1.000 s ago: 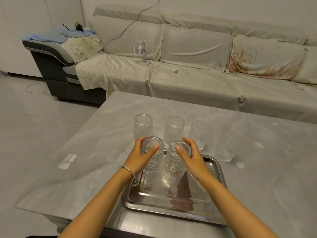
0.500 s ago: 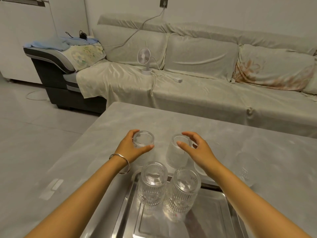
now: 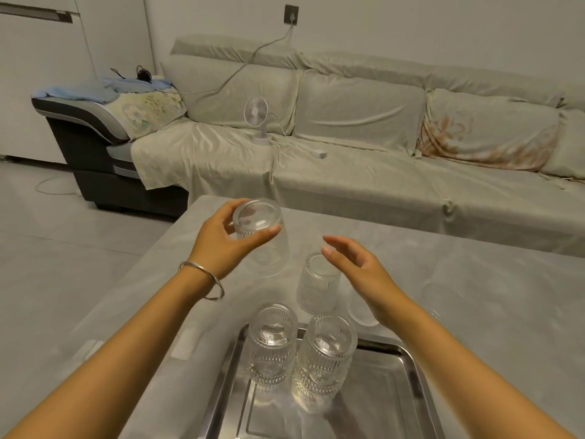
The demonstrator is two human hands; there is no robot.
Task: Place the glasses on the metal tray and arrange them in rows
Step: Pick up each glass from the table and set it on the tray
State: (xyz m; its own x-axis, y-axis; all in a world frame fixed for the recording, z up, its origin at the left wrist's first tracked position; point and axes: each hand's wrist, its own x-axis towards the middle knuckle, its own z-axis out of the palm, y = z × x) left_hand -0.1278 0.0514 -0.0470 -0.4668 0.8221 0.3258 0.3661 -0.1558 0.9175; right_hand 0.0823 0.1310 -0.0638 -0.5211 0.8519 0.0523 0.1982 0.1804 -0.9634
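A home living room — a long sectional sofa (image 3: 364, 147) draped in pale cloth covers runs along the back wall, with a floral pillow (image 3: 487, 134) at one end and folded bedding (image 3: 104, 93) on its armrest. A small white desk fan (image 3: 257, 117) sits on the seat, its cord leading up to a wall socket (image 3: 291, 14). A grey marble-look coffee table (image 3: 474, 280) stands on a tiled floor (image 3: 63, 232) — domestic furnishing throughout.

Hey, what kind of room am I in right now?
Most likely a home living room: a long cloth-covered sofa runs along the wall, a small desk fan sits on it plugged into a wall socket, and a low grey table stands in front.
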